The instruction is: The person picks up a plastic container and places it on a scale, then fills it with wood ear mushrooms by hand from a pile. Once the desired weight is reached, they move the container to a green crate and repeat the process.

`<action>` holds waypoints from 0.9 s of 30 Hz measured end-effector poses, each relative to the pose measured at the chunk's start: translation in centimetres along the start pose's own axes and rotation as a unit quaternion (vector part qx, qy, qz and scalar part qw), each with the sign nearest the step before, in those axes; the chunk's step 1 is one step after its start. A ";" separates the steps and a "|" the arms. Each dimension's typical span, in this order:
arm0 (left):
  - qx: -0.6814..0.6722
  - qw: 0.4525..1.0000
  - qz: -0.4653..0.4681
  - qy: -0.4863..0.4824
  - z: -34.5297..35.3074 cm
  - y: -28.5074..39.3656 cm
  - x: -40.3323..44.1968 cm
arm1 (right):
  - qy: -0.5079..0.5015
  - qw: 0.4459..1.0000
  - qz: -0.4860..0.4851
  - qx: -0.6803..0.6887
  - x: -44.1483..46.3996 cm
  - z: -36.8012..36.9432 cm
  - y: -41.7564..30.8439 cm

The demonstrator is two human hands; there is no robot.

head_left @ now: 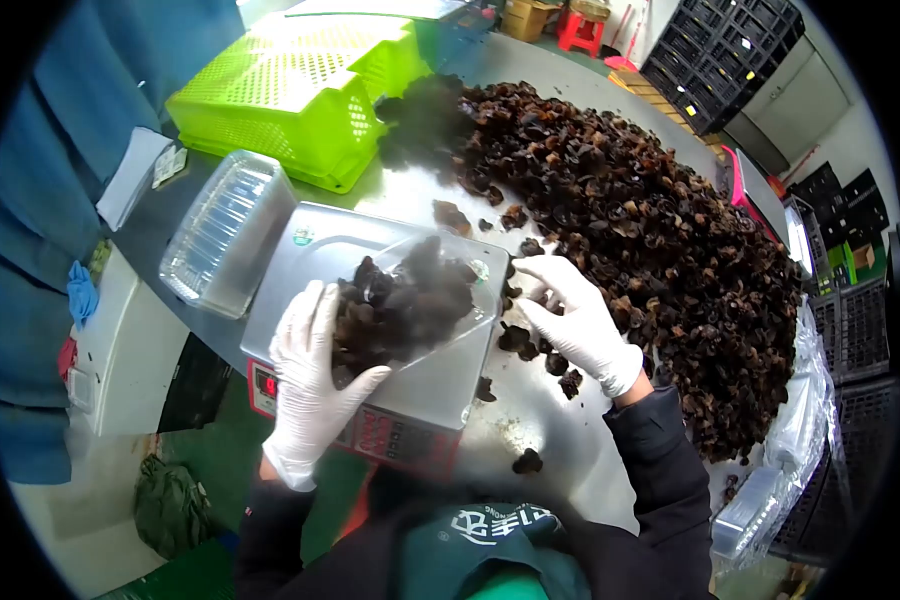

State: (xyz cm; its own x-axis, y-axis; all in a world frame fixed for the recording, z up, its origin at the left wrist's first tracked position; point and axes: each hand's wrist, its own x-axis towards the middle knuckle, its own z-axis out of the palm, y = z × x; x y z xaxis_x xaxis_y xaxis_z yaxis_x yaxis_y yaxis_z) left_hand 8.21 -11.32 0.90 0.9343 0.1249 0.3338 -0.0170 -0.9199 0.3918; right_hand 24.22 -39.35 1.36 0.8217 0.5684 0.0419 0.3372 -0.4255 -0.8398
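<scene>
A clear plastic tray (440,345) holding dark wood ear mushrooms (400,305) sits on the metal pan of a weighing scale (345,225). My gloved left hand (310,375) rests against the left side of the mushrooms, fingers stretched and thumb spread apart. To the right of the scale, my gloved right hand (580,320) is bent over loose mushroom pieces at the pile's edge. Small dark pieces show between its thumb and forefinger; its other fingers are partly hidden. The large mushroom pile (650,230) spreads over the metal table (570,450).
Stacked clear trays (225,235) stand left of the scale, below a green plastic basket (290,95). Plastic-wrapped trays (760,500) lie at the right edge. Black crates (720,60) are stacked at the back, near a red stool (580,33).
</scene>
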 end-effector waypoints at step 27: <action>-0.150 0.967 -0.134 0.157 -1.6 -3.3 -3.1 | 0.121 0.990 0.049 -0.053 -4.8 2.9 4.2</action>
State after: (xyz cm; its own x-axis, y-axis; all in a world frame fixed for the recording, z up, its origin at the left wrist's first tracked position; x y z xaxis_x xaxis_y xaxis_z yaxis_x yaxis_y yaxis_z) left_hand 4.79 -8.06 -0.06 0.7666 0.4937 0.4106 0.0647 -0.6956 0.7155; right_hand 20.36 -41.78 -3.93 0.9344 0.3411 0.1029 0.2866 -0.5481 -0.7858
